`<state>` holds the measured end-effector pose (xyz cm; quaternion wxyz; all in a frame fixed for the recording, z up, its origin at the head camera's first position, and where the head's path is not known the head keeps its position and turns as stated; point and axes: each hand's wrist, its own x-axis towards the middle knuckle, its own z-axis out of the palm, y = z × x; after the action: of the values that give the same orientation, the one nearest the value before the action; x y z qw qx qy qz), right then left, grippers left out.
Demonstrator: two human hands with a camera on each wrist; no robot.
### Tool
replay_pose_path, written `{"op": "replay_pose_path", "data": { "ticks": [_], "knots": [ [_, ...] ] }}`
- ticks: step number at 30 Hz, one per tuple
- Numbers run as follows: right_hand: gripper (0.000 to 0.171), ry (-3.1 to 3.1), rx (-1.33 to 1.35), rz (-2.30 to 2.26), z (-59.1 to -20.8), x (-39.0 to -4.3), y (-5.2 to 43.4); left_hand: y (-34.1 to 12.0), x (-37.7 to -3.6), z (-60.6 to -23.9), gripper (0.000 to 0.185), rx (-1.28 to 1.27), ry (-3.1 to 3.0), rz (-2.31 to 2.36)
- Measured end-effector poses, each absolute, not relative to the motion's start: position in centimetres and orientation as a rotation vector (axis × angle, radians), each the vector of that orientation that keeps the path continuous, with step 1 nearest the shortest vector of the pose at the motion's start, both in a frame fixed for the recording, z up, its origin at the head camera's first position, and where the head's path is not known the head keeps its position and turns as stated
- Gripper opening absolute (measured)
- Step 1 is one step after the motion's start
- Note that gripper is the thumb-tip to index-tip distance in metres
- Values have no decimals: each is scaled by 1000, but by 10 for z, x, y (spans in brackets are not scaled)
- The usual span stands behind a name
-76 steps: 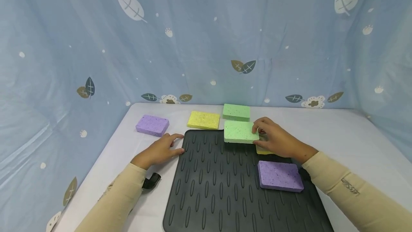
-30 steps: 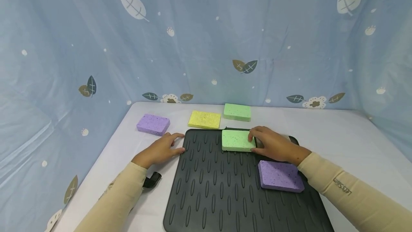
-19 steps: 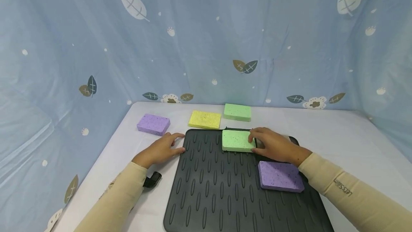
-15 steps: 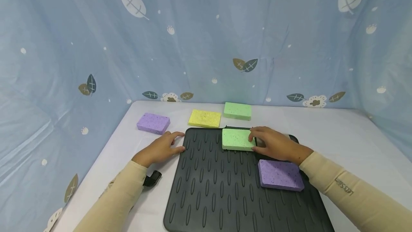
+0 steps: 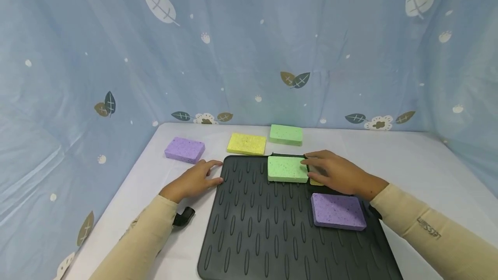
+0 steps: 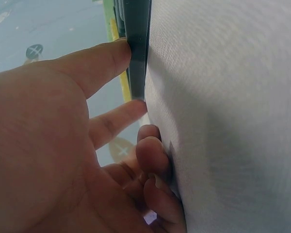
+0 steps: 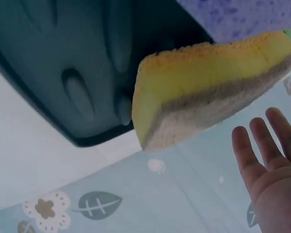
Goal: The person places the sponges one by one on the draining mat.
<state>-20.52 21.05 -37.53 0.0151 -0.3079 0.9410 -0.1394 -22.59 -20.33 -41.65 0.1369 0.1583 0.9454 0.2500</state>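
Observation:
A light green sponge [image 5: 287,169] lies at the back edge of the dark ribbed mat [image 5: 249,228]. My right hand [image 5: 342,174] is over its right end, fingers extended and not wrapped round it. Under that hand is a yellow sponge with a greyish face [image 7: 199,92], mostly hidden in the head view. A purple sponge [image 5: 337,211] rests on the mat nearer me, to the right. My left hand [image 5: 194,179] touches the mat's left edge with thumb and index fingertips; in the left wrist view its other fingers bend against the white cloth [image 6: 233,97].
Behind the mat, a yellow sponge [image 5: 247,144] and another green sponge [image 5: 286,135] lie on the white table. A second purple sponge [image 5: 184,150] is at the far left. A small black object [image 5: 184,216] sits beside my left sleeve. Patterned blue curtain [image 5: 241,55] surrounds the table.
My right hand lowered the green sponge from in front of the far green one onto the mat's back edge, then loosened its fingers and drew slightly right. My left hand stayed put.

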Motion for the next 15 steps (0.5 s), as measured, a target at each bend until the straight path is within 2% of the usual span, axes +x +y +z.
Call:
{"op": "replay_pose_path", "data": {
  "ticks": [15],
  "knots": [
    [37, 3001, -939, -362, -365, -213, 220, -203, -228, -417, 60, 449, 2735, 725]
  ]
}}
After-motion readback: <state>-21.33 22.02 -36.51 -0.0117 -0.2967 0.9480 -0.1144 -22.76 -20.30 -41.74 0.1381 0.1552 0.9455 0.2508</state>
